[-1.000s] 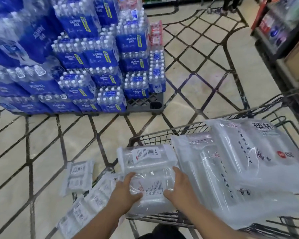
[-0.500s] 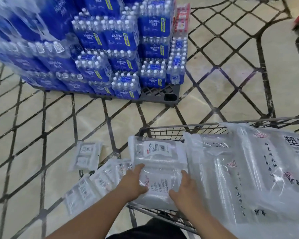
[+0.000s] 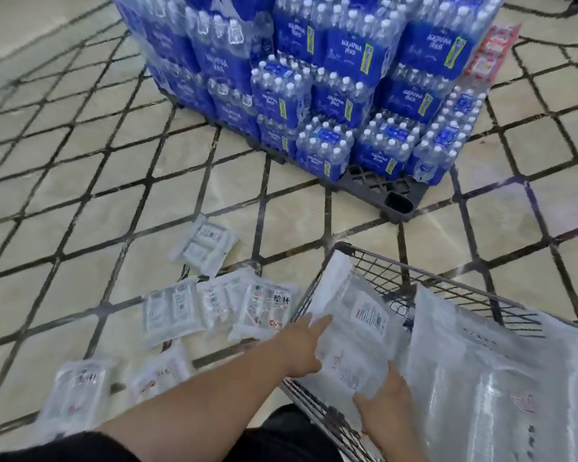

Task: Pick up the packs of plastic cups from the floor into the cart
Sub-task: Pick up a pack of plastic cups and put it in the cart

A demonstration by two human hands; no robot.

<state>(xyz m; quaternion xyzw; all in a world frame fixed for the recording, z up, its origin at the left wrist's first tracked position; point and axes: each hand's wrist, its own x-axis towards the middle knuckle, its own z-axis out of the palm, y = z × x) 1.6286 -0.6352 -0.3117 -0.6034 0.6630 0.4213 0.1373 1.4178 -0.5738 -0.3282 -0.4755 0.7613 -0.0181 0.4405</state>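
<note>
A clear pack of plastic cups with a printed label lies tilted at the left end of the wire cart. My left hand holds its left edge and my right hand holds its near corner. A large heap of similar packs fills the cart's right side. Several more packs lie on the floor left of the cart: one farther out, a pair close together, and two nearer me.
A tall stack of blue shrink-wrapped water bottle cases stands on a grey pallet beyond the cart. The floor is beige tile with dark diagonal lines. My dark trousers show at the bottom edge.
The view has swung left and down, bringing more floor packs into sight. The held pack has sunk lower into the cart's left end, both hands still on it.
</note>
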